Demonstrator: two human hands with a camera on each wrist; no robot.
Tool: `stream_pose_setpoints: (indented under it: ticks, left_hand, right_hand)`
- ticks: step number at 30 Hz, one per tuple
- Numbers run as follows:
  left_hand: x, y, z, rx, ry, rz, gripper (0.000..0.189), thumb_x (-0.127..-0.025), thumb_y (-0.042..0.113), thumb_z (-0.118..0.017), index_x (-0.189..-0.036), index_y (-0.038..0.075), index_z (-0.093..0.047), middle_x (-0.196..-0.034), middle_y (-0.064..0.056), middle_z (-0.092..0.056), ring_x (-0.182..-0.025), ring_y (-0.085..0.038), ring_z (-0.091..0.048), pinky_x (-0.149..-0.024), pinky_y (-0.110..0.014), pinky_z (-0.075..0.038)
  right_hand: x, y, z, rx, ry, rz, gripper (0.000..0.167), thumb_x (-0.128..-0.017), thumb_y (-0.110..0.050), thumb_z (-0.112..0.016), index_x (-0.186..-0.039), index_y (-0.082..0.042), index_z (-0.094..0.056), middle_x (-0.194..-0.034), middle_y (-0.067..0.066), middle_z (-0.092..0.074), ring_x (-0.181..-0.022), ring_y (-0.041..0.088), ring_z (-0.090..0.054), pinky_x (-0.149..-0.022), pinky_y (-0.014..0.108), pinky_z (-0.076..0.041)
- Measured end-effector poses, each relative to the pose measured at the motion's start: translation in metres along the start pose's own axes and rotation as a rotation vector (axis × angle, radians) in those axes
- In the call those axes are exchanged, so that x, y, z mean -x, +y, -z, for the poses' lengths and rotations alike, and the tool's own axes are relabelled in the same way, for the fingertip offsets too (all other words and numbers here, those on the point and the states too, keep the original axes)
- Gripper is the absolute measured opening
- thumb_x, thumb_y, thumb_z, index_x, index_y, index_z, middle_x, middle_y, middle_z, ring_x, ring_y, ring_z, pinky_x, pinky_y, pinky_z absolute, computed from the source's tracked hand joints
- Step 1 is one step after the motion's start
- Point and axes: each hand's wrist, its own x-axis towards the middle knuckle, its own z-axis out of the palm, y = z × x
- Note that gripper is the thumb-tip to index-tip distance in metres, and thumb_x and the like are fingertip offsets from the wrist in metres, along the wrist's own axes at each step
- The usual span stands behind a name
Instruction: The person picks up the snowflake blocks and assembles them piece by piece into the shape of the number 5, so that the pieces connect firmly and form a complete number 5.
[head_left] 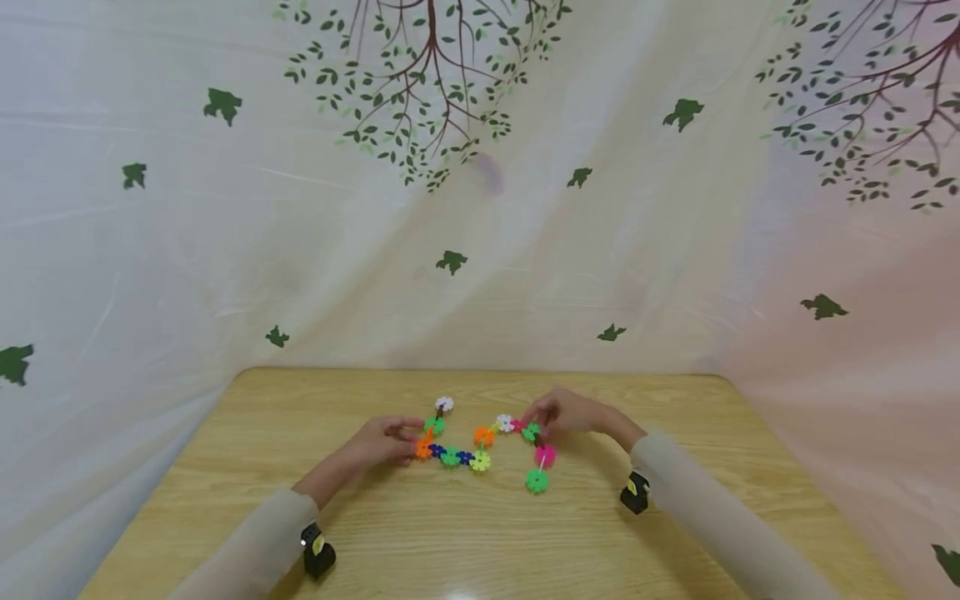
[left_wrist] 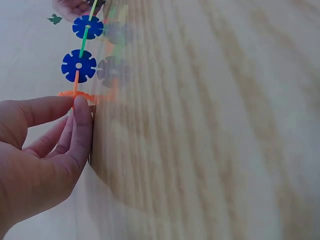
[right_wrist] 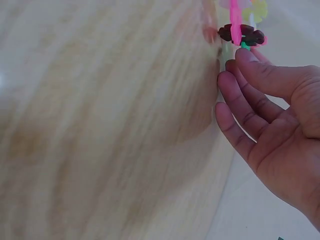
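Note:
A winding chain of flower-shaped interlocking plastic discs (head_left: 451, 457) lies across the middle of the table. My left hand (head_left: 381, 442) is at its left end, where thumb and fingertip pinch an orange disc (left_wrist: 75, 94). Beyond that disc, two blue discs (left_wrist: 79, 65) stand out in the left wrist view. On the right, my right hand (head_left: 572, 411) grips a green disc (head_left: 531, 432) between thumb and fingers. Beside it a dark brown disc (right_wrist: 242, 35) and a pink disc (head_left: 545, 456) are joined on, and a green disc (head_left: 537, 481) forms the near end.
The chain rests on a glossy wood-grain table (head_left: 465, 542). Behind the table's far edge hangs a pale curtain (head_left: 360, 275) printed with leaves and branches. A white disc (head_left: 445, 404) tops the short branch at the chain's far left.

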Motion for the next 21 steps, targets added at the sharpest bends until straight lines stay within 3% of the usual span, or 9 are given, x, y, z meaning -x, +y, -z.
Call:
stream_pose_setpoints:
  ticks: [6,11,21]
  left_hand:
    - [-0.011,0.004,-0.005,-0.003,0.053,-0.003,0.038,-0.098,-0.008,-0.057,-0.135,-0.014,-0.056,-0.133,-0.030,-0.062,-0.089,-0.010,-0.066,-0.079,-0.027,-0.060]
    - [-0.018,0.004,-0.007,0.000,0.077,-0.001,0.032,-0.099,-0.005,-0.058,-0.129,-0.014,-0.061,-0.131,-0.030,-0.063,-0.086,-0.010,-0.066,-0.079,-0.025,-0.060]
    - [-0.025,0.005,-0.004,-0.110,-0.002,-0.046,0.045,-0.091,-0.001,-0.070,-0.134,-0.009,-0.060,-0.136,-0.027,-0.062,-0.107,-0.018,-0.066,-0.088,-0.025,-0.057]
  right_hand:
    - [0.019,-0.004,-0.013,-0.027,0.050,-0.001,0.026,-0.088,0.005,-0.072,-0.114,-0.001,-0.073,-0.086,0.014,-0.072,-0.075,0.009,-0.062,-0.068,0.021,-0.054]
    - [0.029,-0.007,-0.024,-0.022,0.094,0.001,0.023,-0.087,0.002,-0.076,-0.110,0.000,-0.073,-0.081,0.013,-0.070,-0.071,0.006,-0.059,-0.065,0.020,-0.053]
    - [0.043,-0.015,-0.036,-0.032,0.126,-0.015,0.020,-0.089,-0.005,-0.077,-0.108,-0.003,-0.072,-0.080,0.009,-0.070,-0.071,0.003,-0.059,-0.066,0.020,-0.054]
